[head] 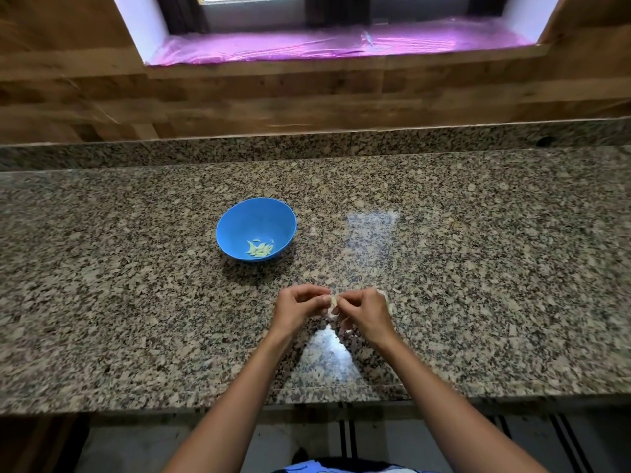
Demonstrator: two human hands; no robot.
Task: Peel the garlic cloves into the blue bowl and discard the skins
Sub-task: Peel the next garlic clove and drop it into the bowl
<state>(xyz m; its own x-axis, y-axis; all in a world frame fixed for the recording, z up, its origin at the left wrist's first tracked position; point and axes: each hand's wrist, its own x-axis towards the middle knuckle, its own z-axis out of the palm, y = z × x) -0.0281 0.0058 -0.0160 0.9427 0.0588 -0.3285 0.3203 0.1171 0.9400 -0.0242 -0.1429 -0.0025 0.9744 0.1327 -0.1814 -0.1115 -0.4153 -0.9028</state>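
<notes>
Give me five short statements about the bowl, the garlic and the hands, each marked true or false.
1. The blue bowl holds peeled cloves. True.
2. The left hand and the right hand pinch one garlic piece between them. True.
3. The bowl stands to the right of the hands. False: it stands left of them and farther back.
4. The hands work directly above the bowl. False: they are above the counter, nearer its front edge.
5. The bowl lies overturned. False: it stands upright.

Glossy speckled granite counter point(136, 302); wood-plank wall point(307, 97).
</notes>
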